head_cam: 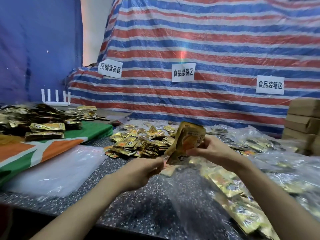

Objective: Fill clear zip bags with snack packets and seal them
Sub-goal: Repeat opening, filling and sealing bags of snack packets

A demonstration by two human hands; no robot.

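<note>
The counter (138, 213) has its barest stretch at 6 o'clock, between the two forearms, reaching down to the front edge that cuts across the lower left. At 9 o'clock a flat stack of empty clear bags (55, 170) lies near that edge, with a green, orange and white cloth (34, 153) just beyond it. From 3 to 5 o'clock the surface is crowded with filled bags (230, 189) (glossy and overlapping, so their borders are hard to trace). Cardboard boxes (303, 122) wall off the far right, and a striped tarp (190, 49) closes the back at 12 o'clock.

The bundle of packets (187, 139) is raised above the middle of the counter, just in front of the loose pile (138, 142). Its long axis runs from 7 to 1 o'clock, top edge tilted away and up.

The right hand (211, 146) has its fingers curled round the bundle's right side. The left hand (147, 168) pinches at the bundle's lower end, where a thin clear film shows; blur hides whether it grips film alone or a packet too.
</note>
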